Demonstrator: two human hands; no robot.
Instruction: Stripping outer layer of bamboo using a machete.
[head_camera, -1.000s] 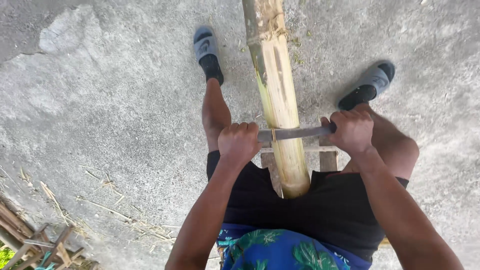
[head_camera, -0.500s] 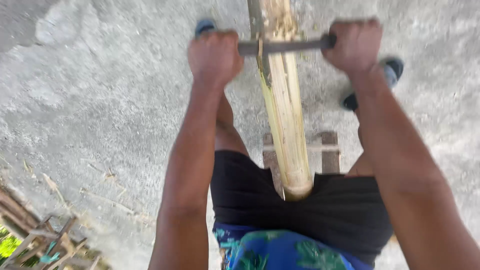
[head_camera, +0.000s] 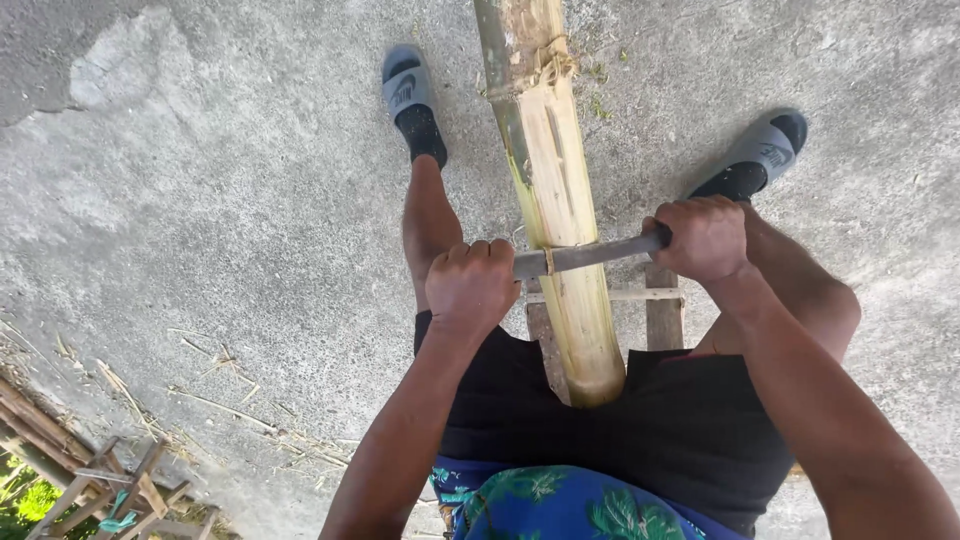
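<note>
Head view: both hands (head_camera: 470, 285) (head_camera: 703, 238) around blade (head_camera: 585, 255) across bamboo pole (head_camera: 560, 200).

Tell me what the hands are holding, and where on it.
Both hands, left and right, grip the straight grey metal blade by its two ends, across the bamboo pole.

You are looking down at an outdoor concrete floor (head_camera: 200, 200), grey and rough, that fills most of the frame under even daylight. In the upper left of the frame you see a paler worn patch (head_camera: 110, 65) beside a darker, smoother strip along the corner. Toward the lower left, thin dry strips and shavings (head_camera: 220, 400) lie scattered over the concrete. In the lower left corner you see a small frame of weathered sticks (head_camera: 120, 495) and a bit of green grass (head_camera: 20, 500) beyond it.
</note>
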